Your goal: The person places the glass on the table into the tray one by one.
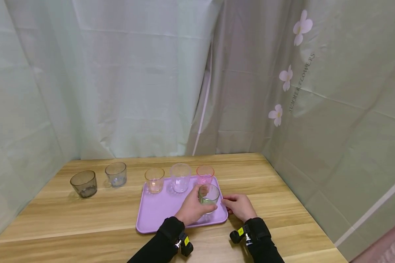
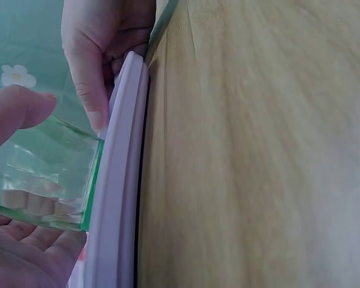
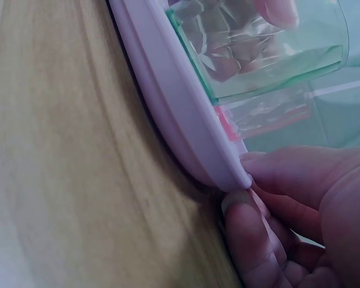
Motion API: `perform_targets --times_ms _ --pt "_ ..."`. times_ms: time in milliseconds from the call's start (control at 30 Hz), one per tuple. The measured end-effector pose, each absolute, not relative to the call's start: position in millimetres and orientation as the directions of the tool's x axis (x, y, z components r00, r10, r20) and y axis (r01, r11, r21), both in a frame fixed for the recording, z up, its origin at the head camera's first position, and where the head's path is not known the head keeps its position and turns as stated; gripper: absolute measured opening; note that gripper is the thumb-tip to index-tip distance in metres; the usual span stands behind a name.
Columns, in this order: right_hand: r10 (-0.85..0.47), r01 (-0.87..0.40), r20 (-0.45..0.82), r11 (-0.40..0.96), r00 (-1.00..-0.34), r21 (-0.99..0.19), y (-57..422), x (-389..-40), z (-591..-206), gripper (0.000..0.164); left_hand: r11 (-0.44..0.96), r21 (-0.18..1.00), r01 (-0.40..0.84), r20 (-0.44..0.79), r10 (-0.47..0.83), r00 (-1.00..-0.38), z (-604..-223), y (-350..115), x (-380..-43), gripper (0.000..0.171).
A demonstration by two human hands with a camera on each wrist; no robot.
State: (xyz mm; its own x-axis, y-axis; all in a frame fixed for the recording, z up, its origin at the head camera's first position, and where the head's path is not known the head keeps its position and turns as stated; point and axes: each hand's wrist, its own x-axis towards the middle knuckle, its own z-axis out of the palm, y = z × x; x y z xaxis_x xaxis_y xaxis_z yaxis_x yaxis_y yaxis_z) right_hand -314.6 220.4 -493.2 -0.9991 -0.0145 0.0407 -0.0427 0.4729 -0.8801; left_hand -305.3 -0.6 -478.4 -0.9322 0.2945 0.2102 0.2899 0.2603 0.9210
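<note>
My left hand (image 1: pixel 192 208) grips a green-tinted glass (image 1: pixel 209 197) at the right front part of a purple tray (image 1: pixel 161 213). In the left wrist view the thumb and fingers wrap around the green glass (image 2: pixel 48 174), whose base is close to the tray rim (image 2: pixel 117 180). My right hand (image 1: pixel 238 206) pinches the tray's right edge, thumb on top and fingers below, as the right wrist view shows at the rim (image 3: pixel 186 120). Along the tray's back stand an amber glass (image 1: pixel 155 182), a clear, faintly pinkish glass (image 1: pixel 180 179) and a pink glass (image 1: pixel 205 174), partly behind the green one.
Left of the tray, a dark grey-brown glass (image 1: pixel 84 184) and a bluish-grey glass (image 1: pixel 116 175) stand on the wooden table (image 1: pixel 85 223). Curtains (image 1: pixel 145 80) hang behind the table and at both sides. Each wrist wears a small camera on a black band.
</note>
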Motion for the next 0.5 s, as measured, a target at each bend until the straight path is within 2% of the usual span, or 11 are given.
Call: perform_targets --times_ms 500 --pt "-0.002 -0.038 0.042 0.489 -0.999 -0.872 218.0 -311.1 -488.8 0.025 0.275 0.914 0.298 0.213 0.298 -0.930 -482.5 2.5 -306.4 0.081"
